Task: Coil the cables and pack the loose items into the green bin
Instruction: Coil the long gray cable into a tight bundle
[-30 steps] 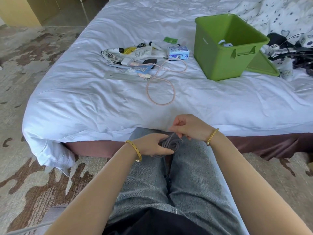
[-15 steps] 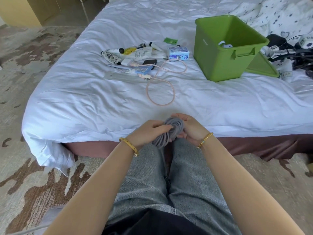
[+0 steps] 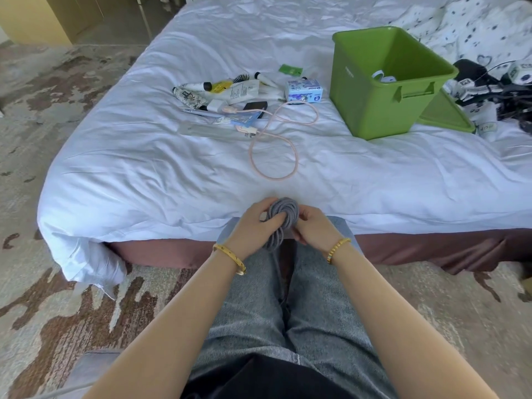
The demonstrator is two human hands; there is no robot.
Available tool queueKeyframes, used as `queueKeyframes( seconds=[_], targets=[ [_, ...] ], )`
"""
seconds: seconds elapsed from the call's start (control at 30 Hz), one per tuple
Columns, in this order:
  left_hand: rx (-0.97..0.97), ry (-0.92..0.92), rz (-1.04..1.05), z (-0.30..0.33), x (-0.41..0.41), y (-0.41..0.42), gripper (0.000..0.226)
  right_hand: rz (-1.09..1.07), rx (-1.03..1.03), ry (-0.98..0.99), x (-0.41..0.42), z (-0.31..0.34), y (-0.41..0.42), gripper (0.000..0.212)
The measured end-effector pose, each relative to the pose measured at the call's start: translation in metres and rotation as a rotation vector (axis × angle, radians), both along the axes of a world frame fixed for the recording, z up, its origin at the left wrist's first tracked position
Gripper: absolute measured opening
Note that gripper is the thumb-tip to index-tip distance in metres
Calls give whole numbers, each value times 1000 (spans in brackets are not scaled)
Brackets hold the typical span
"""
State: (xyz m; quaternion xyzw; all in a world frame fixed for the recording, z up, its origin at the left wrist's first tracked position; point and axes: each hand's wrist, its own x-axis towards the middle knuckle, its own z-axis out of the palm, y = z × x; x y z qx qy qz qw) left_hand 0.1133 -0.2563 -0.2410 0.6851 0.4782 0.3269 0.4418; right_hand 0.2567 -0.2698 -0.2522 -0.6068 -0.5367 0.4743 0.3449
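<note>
- Your left hand (image 3: 250,226) and right hand (image 3: 312,226) hold one grey cable (image 3: 280,218) between them, fingers of each curled round the coiled bundle, just in front of the near edge of the bed (image 3: 144,168) and above your knees.
- The grey cable is wound in a tight coil, with loops hanging below your left palm.
- The green bin (image 3: 371,110) stands upright on the bed, well beyond your hands and to their right; something white lies inside it, too hidden to identify.
- A pink cable (image 3: 273,156) lies uncoiled on the sheet, left of the green bin, between it and your hands.
- Loose items sit in a cluster left of the green bin: a blue-and-white box (image 3: 303,90), a black case (image 3: 254,106), a white charger plug (image 3: 216,105).
- A green lid (image 3: 443,116) lies flat against the bin's right side.
</note>
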Motion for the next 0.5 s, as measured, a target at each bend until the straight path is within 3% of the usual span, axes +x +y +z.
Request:
queueKeyframes(
  seconds=[0.1,0.27,0.4,0.5],
  targets=[
    [-100,-197,83,6,5,-1,18,-64,7,29,-5,-4,1,34],
    [-239,-339,143,15,11,-2,18,-147,9,1,-5,-18,1,28],
    [-255,-378,159,18,16,-3,17,-187,-6,-6,5,-20,0,22],
    [-223,-289,215,16,15,2,11,-195,29,-43,10,-11,-2,22]
  ],
)
